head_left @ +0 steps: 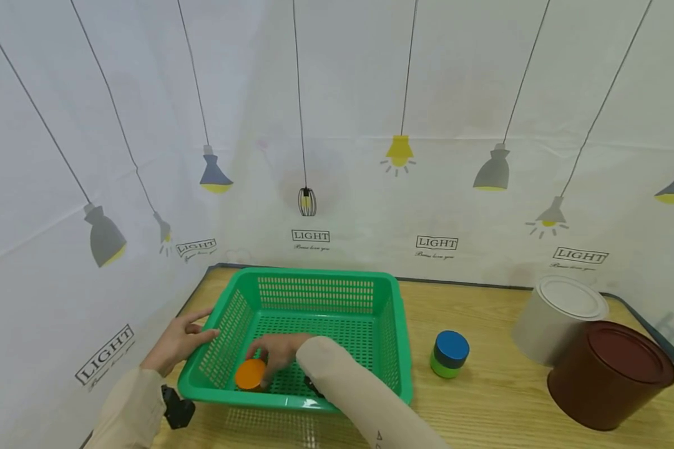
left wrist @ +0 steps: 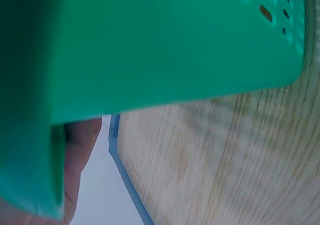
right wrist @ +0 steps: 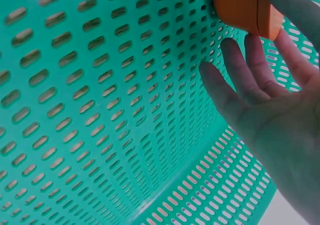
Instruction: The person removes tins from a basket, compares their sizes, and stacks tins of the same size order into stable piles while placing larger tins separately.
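Note:
A green plastic basket [head_left: 314, 399] with slotted walls stands on the table. At its left side, my left hand [head_left: 176, 340] grips the rim, with the thumb side over the edge; the basket wall [left wrist: 150, 50] hides most of its fingers in the left wrist view. My right hand [head_left: 281, 352] reaches inside the basket and holds an orange round container [head_left: 251, 374] near the front left corner. In the right wrist view the orange container [right wrist: 240, 7] shows a seam near one end, and fingers of the right hand [right wrist: 280, 110] touch it.
Right of the basket stands a small jar [head_left: 450, 353] with a blue lid and a green base. Farther right are a white can [head_left: 561, 318] and a dark red-brown can [head_left: 612, 377]. A small dark object [head_left: 312, 385] lies in the basket, partly hidden by the right sleeve.

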